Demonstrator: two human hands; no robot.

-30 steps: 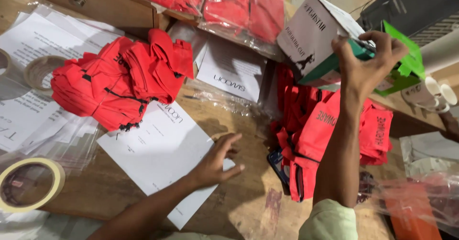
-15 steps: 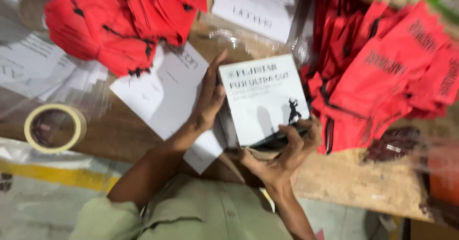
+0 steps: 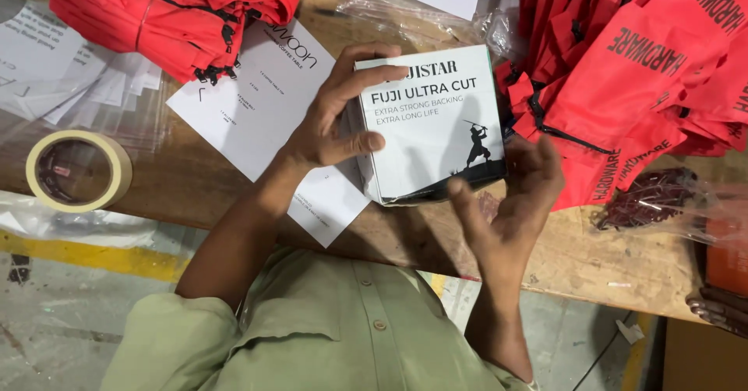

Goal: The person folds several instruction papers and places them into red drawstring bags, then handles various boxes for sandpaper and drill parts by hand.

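Note:
A white square cardboard box (image 3: 436, 130) with dark print and a small black figure picture sits between both my hands above the wooden table's front edge. My left hand (image 3: 335, 114) grips its left side, with fingers over the top corner and thumb on the face. At the box's lower right corner my right hand (image 3: 510, 200) cups it, the thumb under the bottom edge.
Red printed fabric bags lie stacked at the right (image 3: 623, 72) and upper left (image 3: 171, 9). White printed sheets (image 3: 265, 103) lie under my left arm. A roll of masking tape (image 3: 76, 170) sits at the left. A clear bag of dark screws (image 3: 647, 204) lies at the right.
My right hand brought the box down from the back right shelf to the table's front. My left hand left the paper and took the box's left side. The camera view tilted downwards.

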